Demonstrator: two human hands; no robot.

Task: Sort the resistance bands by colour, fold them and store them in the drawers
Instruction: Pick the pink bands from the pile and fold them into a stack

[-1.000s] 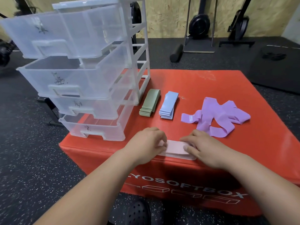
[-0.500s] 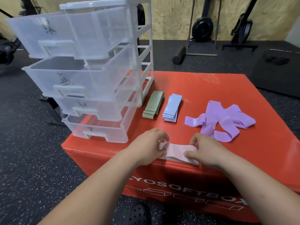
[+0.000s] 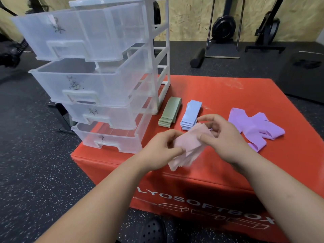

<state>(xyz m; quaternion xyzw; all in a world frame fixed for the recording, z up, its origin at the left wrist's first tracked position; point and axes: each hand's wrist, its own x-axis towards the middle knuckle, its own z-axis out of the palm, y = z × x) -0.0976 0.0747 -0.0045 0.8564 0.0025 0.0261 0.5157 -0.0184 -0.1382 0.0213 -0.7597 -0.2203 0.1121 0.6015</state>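
1. The left hand's (image 3: 162, 149) fingers (image 3: 175, 137) pinch the near, lower part of the folded pink bands (image 3: 188, 146). The right hand's (image 3: 225, 137) thumb and fingers grip the far, upper end. Both hands are closed on the one bundle.
2. The bundle looks lifted off the red box (image 3: 210, 88). Its long axis runs on a diagonal from near-left to far-right, and its loose lower end hangs over the box's front edge.
3. Its layers look fanned and uneven, so they probably need squaring before storing.
4. Just beyond the fingers lie the folded green stack (image 3: 169, 112) and blue stack (image 3: 191, 113). They sit side by side, apart from each other, with their long axes pointing away from the person.
5. The unfolded purple bands (image 3: 254, 127) lie in a loose heap to the right, near the right hand.
6. The drawer unit (image 3: 163, 71) stands to the left, with all four drawers pulled out. The bottom drawer (image 3: 108, 137) is just beside the left hand, which is the nearer hand.
7. The upper drawers overhang the lower ones, so only the top drawer seems freely open from above. A lower drawer would likely need a flat entry, end first.
8. I cannot tell which drawer is for pink, because the labels are unreadable.
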